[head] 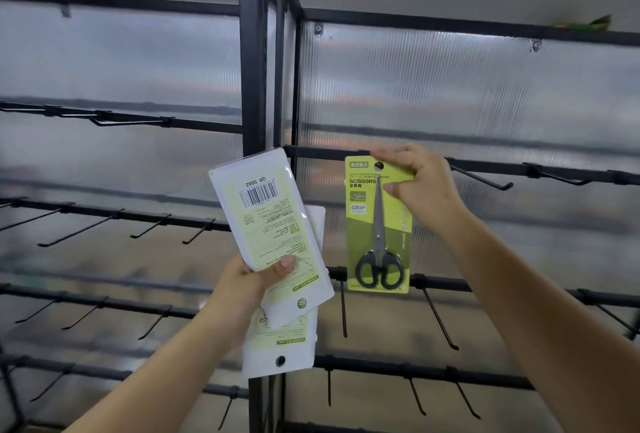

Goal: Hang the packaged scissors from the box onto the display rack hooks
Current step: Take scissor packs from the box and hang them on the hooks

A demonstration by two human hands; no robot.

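Note:
A green card pack of black-handled scissors hangs upright in front of the rack's right section, its round hang hole up against the black crossbar. My right hand pinches the pack's top right corner. My left hand grips a stack of several more scissor packs, white backs and a barcode facing me, upside down, left of the hanging pack. The hook under the hang hole is hidden by the card. The box is out of view.
The black metal display rack fills the view, with a corner post in the middle and frosted panels behind. Rows of bare black hooks jut out from bars on both sides, including below the hands.

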